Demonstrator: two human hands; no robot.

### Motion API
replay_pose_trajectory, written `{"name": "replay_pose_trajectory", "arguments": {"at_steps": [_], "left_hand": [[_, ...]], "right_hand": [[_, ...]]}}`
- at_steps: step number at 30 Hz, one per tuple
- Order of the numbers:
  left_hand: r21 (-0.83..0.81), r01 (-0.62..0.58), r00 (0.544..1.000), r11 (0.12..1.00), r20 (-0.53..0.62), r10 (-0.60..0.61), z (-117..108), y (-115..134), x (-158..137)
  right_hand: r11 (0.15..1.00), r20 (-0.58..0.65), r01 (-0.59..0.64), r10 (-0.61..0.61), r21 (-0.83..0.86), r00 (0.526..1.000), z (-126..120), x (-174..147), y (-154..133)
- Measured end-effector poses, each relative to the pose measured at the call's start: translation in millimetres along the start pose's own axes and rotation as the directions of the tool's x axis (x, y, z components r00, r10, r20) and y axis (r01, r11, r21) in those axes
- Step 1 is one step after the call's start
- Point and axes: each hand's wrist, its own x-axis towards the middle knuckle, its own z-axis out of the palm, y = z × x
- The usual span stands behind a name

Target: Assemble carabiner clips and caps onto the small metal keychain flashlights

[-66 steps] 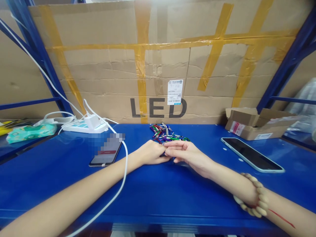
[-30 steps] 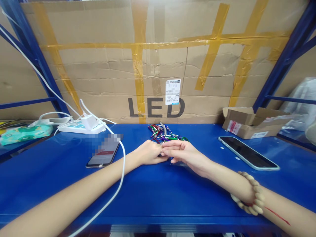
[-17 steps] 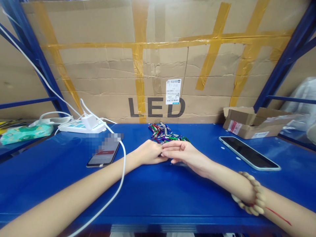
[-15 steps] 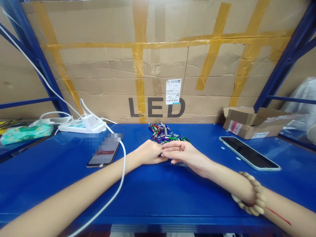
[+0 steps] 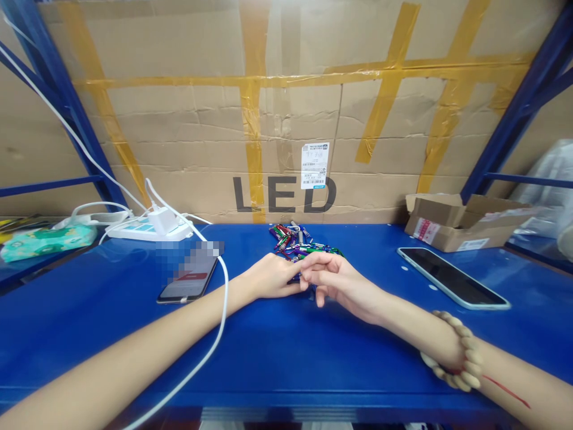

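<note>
Left hand (image 5: 278,276): palm down, low over the surface (image 5: 340,364), knuckles up. Its fingertips are hidden; whether they pinch anything cannot be told. Right hand (image 5: 335,280): fingers loosely bent, tips meeting or just short of the left; its grip likewise cannot be told. Dark blue bits show between the two.

The coloured metal pieces (image 5: 307,251) lie in a loose heap just beyond both hands, near the carton (image 5: 197,149).

Hazards, as judged: the white cable (image 5: 225,310) crosses in front of the left forearm; a sweep of that arm could snag it and drag the charger (image 5: 165,221). The heap looks tangled, so one piece pulled out may bring others along or scatter them. With fingers crowded and the work masked, a small piece could slip unnoticed.
</note>
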Motion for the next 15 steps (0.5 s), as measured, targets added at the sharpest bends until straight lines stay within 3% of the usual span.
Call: {"name": "replay_pose_trajectory", "arguments": {"at_steps": [5, 10, 15], "left_hand": [[-0.028, 0.023, 0.996, 0.999, 0.084, -0.02, 2.0, -1.8, -0.1], [-0.055, 0.05, 0.985, 0.997, 0.169, -0.04, 2.5, -3.2, 0.7], [-0.083, 0.07, 0.983, 0.994, 0.178, -0.055, 3.7, -3.3, 0.4]], "right_hand": [[0.999, 0.179, 0.02, -0.013, -0.033, 0.984, 4.8, -7.4, -3.1], [0.999, 0.195, -0.004, 0.011, -0.038, 0.981, 4.1, -6.6, -2.4], [1.0, 0.21, 0.009, -0.005, -0.019, 0.978, 2.6, -4.8, -0.3]]}}
